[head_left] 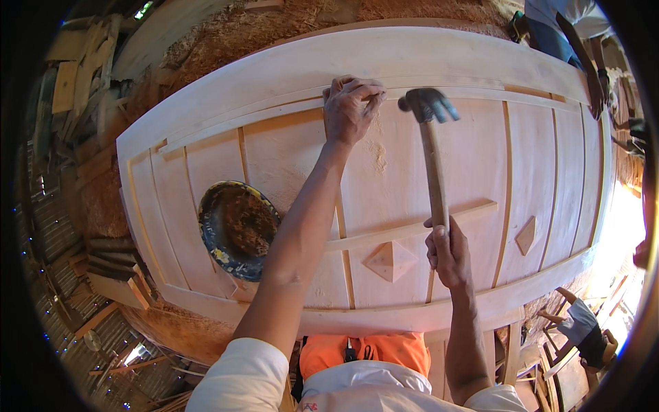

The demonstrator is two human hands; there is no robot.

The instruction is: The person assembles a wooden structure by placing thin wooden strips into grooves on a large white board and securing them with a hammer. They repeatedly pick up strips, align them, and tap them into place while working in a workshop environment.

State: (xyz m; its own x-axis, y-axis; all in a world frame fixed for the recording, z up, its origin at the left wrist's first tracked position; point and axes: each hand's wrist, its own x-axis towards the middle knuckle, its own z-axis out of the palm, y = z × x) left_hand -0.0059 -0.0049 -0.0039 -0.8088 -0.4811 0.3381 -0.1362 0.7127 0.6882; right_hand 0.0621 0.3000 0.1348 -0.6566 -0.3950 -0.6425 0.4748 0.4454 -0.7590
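The fingers of the right hand [449, 255] are wrapped round the handle of one hammer [434, 154], near its lower end; those of the left hand [351, 110] are curled with the tips drawn close together, and whether anything is pinched between them I cannot tell. The hammer's long axis runs from the right fingers away from the body, leaning slightly left; its head is just right of the left fingers and apart from them, striking face toward them, two claws pointing right. Under the left fingers a long thin strip [268, 112] runs crosswise along one big wooden panel [460, 165]. Toward the body from the left fingers lies a little pale dust [377, 154]. One shorter stick [384, 235] lies across the panel by the right fingers, an end poking out to their right. Two diamond-shaped blocks [391, 261] show plainly, one left of the right fingers, the other well to their right. Left of the left forearm sits one paint-spattered bowl [226, 261] with brown stuff [250, 223] inside, its kind unclear. Farthest out, two people [583, 336] appear to the right, one beyond the panel, one nearer.
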